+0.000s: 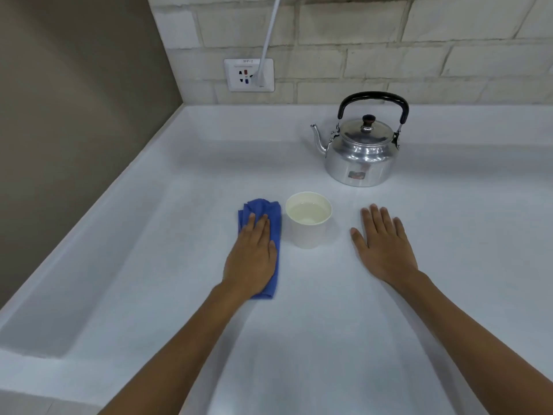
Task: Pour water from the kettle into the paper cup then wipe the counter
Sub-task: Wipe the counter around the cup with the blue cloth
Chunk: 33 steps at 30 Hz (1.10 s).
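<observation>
A white paper cup [308,232] stands upright on the white counter [329,310] and holds water. Behind it to the right sits a shiny metal kettle [362,157] with a black handle, lid on, spout pointing left. Just left of the cup lies a folded blue cloth [264,209]. My left hand [253,259] presses flat on the cloth, fingers together, covering most of it. My right hand [383,244] rests flat on the bare counter to the right of the cup, fingers spread, holding nothing.
A brick wall runs along the back with a white power socket [249,74] and a white cable [269,34] plugged into it. A brown wall [74,115] closes off the left side, with a raised counter lip along it.
</observation>
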### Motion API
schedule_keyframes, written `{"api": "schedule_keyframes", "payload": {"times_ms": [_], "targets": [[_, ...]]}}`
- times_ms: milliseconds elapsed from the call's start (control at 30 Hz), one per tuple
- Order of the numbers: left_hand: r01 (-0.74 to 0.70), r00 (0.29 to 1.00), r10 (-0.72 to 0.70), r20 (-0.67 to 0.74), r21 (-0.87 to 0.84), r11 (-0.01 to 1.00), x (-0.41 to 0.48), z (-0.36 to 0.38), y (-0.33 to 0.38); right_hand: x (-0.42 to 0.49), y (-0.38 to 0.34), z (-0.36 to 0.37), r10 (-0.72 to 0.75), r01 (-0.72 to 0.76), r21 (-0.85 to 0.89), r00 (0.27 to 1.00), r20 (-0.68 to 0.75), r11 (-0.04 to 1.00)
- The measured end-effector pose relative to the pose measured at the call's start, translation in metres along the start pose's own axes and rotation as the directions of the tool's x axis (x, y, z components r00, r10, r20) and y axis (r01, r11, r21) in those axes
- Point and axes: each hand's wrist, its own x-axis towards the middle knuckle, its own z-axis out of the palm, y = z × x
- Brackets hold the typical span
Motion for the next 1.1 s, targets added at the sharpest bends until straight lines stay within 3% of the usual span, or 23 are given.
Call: {"api": "schedule_keyframes", "payload": {"times_ms": [100, 167, 267, 367, 467, 600, 733, 833, 1100], "targets": [[-0.101, 0.995, 0.100, -0.013, -0.081, 0.992, -0.051, -0.016, -0.007, -0.001, 0.002, 0.000, -0.003, 0.003, 0.006, 1.000, 0.006, 1.000], [-0.089, 0.996, 0.090, 0.008, -0.065, 0.994, -0.062, -0.029, -0.028, -0.001, 0.002, -0.001, -0.002, 0.002, 0.005, 1.000, -0.003, 1.000], [0.076, 0.997, -0.075, 0.034, -0.031, 0.997, -0.052, -0.033, -0.044, -0.002, -0.001, -0.002, 0.004, -0.004, 0.009, 1.000, -0.006, 1.000], [0.167, 0.985, -0.169, 0.025, 0.054, 0.984, -0.044, -0.028, -0.013, -0.001, -0.003, -0.002, 0.011, -0.011, 0.009, 1.000, -0.001, 1.000], [0.063, 0.996, -0.067, 0.050, 0.086, 0.994, -0.061, -0.019, 0.029, -0.001, -0.003, -0.002, 0.014, -0.014, 0.003, 1.000, -0.004, 1.000], [-0.087, 0.996, 0.087, 0.009, -0.018, 0.996, -0.093, -0.016, 0.040, -0.001, -0.001, -0.003, 0.012, -0.012, 0.004, 1.000, 0.002, 1.000], [0.033, 0.995, -0.029, 0.093, -0.049, 0.998, -0.100, -0.024, 0.006, -0.001, -0.001, -0.005, 0.015, -0.016, 0.013, 1.000, 0.006, 1.000], [0.106, 0.988, -0.104, 0.110, -0.006, 0.994, -0.097, -0.034, 0.023, -0.002, -0.002, -0.004, 0.016, -0.016, 0.009, 1.000, 0.005, 1.000], [-0.110, 0.976, 0.086, 0.199, 0.113, 0.988, -0.099, -0.019, 0.098, 0.000, -0.001, -0.003, 0.017, -0.018, 0.012, 1.000, 0.024, 1.000]]}}
